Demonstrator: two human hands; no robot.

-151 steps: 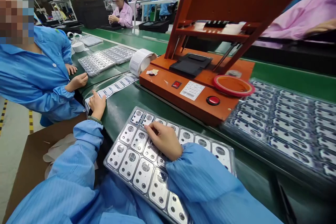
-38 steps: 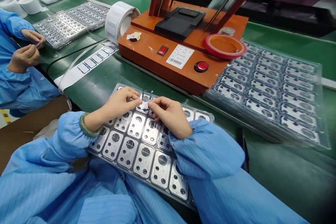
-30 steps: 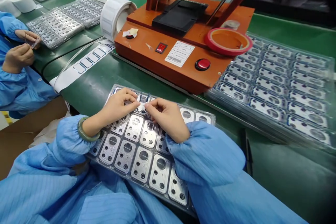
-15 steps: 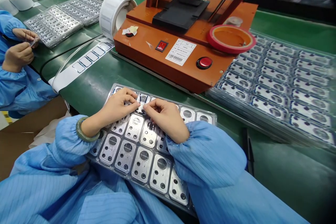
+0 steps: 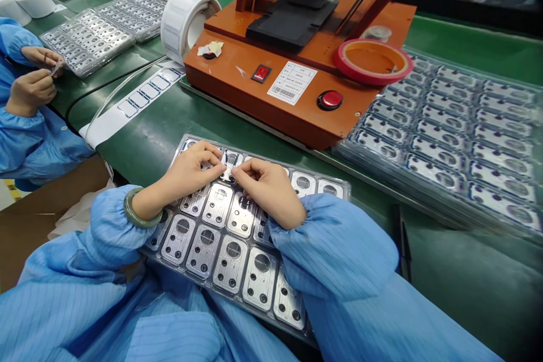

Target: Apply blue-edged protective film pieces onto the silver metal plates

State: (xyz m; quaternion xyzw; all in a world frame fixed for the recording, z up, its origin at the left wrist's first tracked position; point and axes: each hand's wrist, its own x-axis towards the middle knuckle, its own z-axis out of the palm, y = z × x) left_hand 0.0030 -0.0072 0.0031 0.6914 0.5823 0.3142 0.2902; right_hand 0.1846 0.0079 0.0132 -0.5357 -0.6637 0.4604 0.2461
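A clear plastic tray (image 5: 348,185) filled with rows of silver metal plates lies before me, tilted at the table's near edge. Each plate, such as this metal plate (image 5: 233,257), has a round recess and small dark holes. My left hand (image 5: 197,167) and my right hand (image 5: 267,186) meet over a plate in the far row, fingertips pinched. Between them is a thin dark-edged adhesive frame (image 5: 232,157), lying over or just above that plate; contact cannot be made out. Fingers partly hide it.
An orange machine (image 5: 237,90) with a red tape roll (image 5: 373,62) on it stands ahead. Left of it are a label roll (image 5: 182,17) and its backing strip (image 5: 139,96). Stacked trays (image 5: 445,130) lie at right. At far left, a co-worker's hands (image 5: 36,82) hold a small piece.
My hands stay almost in place over the same plate, with only a very slight shift of the fingers. The tray and everything around it look the same.
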